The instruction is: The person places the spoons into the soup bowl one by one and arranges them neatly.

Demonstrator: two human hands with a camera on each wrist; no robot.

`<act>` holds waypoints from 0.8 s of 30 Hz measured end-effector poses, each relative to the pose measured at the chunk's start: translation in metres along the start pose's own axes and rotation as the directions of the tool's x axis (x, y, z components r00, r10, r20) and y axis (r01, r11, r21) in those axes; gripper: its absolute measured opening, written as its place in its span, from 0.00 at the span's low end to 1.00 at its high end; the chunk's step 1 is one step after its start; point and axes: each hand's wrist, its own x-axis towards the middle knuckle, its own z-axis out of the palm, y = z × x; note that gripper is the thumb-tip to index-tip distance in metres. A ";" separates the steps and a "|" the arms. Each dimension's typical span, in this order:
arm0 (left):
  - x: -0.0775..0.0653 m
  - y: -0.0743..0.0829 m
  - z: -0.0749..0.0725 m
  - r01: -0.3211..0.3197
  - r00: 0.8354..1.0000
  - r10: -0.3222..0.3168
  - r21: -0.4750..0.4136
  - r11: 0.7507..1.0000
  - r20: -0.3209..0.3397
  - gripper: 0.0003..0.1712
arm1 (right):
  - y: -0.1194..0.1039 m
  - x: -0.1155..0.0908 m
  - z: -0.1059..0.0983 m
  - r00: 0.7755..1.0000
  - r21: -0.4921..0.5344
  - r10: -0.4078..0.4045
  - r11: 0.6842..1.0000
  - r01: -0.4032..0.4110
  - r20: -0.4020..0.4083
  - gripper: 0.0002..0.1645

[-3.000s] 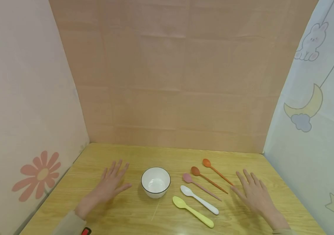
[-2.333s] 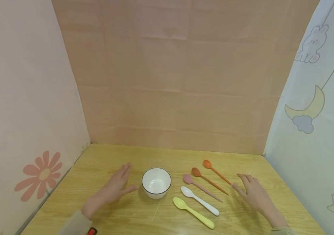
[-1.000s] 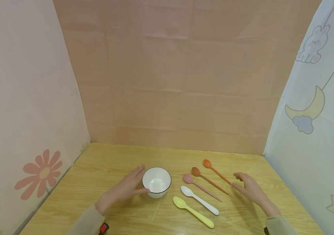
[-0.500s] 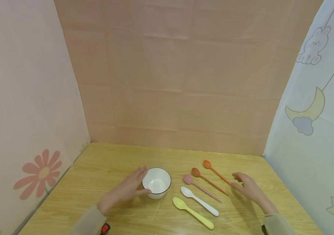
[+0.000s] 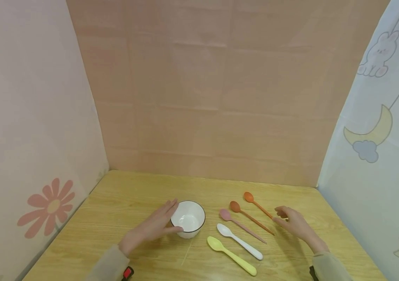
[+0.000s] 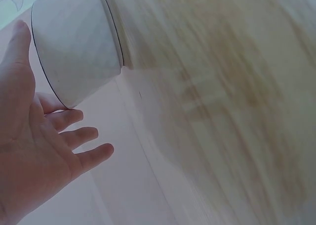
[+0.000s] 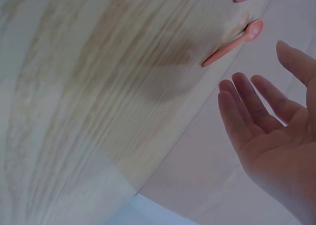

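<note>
A white bowl [image 5: 196, 233] with a dark rim stands upright on the table. My left hand [image 5: 153, 227] spans its left side, thumb at the near rim and fingertips at the far-left rim. In the left wrist view the bowl [image 6: 76, 47] sits between thumb and forefinger, the other fingers spread loosely. Beside the handle end of an orange spoon [image 5: 248, 197] hovers my right hand [image 5: 296, 225], fingers relaxed. Nothing is in its palm in the right wrist view, where the orange spoon [image 7: 227, 49] lies beyond the fingertips.
A rust-brown spoon [image 5: 235, 207], a pink spoon [image 5: 225, 214], a white spoon [image 5: 225, 230] and a yellow spoon [image 5: 215, 244] lie slanted between bowl and right hand. Fabric walls edge the wooden table [image 5: 143, 183] at the back and both sides.
My left hand has moved right, from apart to right at the bowl's rim. My right hand has shifted slightly left with its fingers more bent. Bowl and spoons stay put.
</note>
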 end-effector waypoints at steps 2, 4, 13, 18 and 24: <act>0.001 0.000 0.000 -0.003 1.000 0.003 0.005 1.000 -0.002 0.53 | 0.000 0.002 0.000 1.000 0.007 -0.005 1.000 0.005 0.008 0.27; 0.002 0.000 0.000 -0.006 1.000 0.006 0.008 1.000 -0.001 0.53 | 0.000 0.004 0.001 1.000 0.010 -0.003 1.000 0.003 0.008 0.26; 0.003 0.000 0.000 -0.008 1.000 0.008 0.009 1.000 0.008 0.54 | 0.006 0.010 0.004 1.000 0.005 -0.011 1.000 0.011 0.018 0.25; 0.005 0.001 -0.001 -0.003 1.000 0.003 0.030 1.000 0.013 0.54 | 0.008 0.013 0.006 0.999 0.008 -0.005 1.000 0.005 0.032 0.24; 0.005 0.000 0.000 -0.019 1.000 0.019 0.055 0.998 0.013 0.54 | 0.008 0.013 0.010 0.998 0.024 0.032 0.999 -0.033 0.054 0.23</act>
